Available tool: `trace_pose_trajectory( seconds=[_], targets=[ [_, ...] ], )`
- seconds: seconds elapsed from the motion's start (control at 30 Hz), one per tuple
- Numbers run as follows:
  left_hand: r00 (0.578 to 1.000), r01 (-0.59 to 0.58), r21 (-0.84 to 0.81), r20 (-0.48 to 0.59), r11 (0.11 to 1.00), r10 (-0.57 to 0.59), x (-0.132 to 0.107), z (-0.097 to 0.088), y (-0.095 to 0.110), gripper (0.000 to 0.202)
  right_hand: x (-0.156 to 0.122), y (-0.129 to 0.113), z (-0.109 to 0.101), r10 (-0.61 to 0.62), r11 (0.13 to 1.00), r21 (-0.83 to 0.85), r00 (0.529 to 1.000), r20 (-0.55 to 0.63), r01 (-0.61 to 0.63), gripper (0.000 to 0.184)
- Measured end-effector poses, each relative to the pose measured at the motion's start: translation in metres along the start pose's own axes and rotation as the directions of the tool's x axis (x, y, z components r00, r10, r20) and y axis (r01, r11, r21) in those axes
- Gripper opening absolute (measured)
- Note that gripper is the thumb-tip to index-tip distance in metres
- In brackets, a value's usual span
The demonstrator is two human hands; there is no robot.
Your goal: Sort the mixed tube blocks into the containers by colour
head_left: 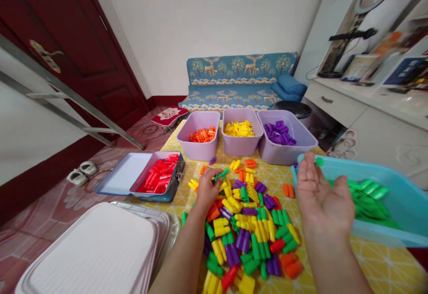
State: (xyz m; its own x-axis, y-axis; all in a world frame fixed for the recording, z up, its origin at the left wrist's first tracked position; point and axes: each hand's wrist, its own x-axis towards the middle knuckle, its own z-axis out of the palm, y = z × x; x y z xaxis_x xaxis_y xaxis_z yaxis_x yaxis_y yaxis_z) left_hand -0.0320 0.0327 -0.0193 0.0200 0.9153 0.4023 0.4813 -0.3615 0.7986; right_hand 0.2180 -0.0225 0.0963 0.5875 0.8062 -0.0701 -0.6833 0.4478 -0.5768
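Observation:
My left hand is closed, its fingertips pinching a green plastic toy piece above the far left part of a mixed pile. The pile is made of tube-shaped pieces in yellow, green, purple, orange and red, some joined together. My right hand is held palm up with its fingers stretched out and nothing on the palm. It is in front of the left end of a light blue bin and hides part of it. Green pieces lie in that bin, and a green piece shows just beyond my right fingertips.
Lilac bins hold orange pieces, yellow pieces and purple pieces along the table's far side. Red pieces fill an open tin at left. Stacked white lids lie at front left. A metal ladder leans beyond.

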Motion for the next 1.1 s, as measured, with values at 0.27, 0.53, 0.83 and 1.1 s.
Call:
trace_pose_trajectory(
  seconds=[0.27, 0.53, 0.83, 1.1],
  targets=[
    [1.000, 0.017, -0.018, 0.001, 1.000, -0.017, -0.001, -0.002, 0.003, 0.024, -0.006, 0.031, -0.010, 0.240, 0.677, -0.723, 0.890, 0.388, 0.133, 0.024],
    [1.000, -0.019, -0.021, 0.018, 1.000, 0.020, -0.001, -0.005, 0.010, 0.037, -0.022, 0.070, -0.028, 0.569, 0.046, -0.688, 0.547, 0.614, 0.724, 0.055],
    [0.998, 0.056, -0.102, -0.012, 0.993, -0.058, -0.002, -0.010, 0.015, 0.024, -0.024, 0.075, -0.018, 0.439, 0.311, -0.851, 0.730, 0.524, 0.424, 0.031],
    [0.998, 0.044, -0.059, 0.038, 0.997, -0.041, -0.002, -0.007, 0.014, 0.024, -0.011, 0.025, 0.002, -0.201, 0.922, -0.278, 0.947, 0.251, 0.269, 0.032]
  ],
)
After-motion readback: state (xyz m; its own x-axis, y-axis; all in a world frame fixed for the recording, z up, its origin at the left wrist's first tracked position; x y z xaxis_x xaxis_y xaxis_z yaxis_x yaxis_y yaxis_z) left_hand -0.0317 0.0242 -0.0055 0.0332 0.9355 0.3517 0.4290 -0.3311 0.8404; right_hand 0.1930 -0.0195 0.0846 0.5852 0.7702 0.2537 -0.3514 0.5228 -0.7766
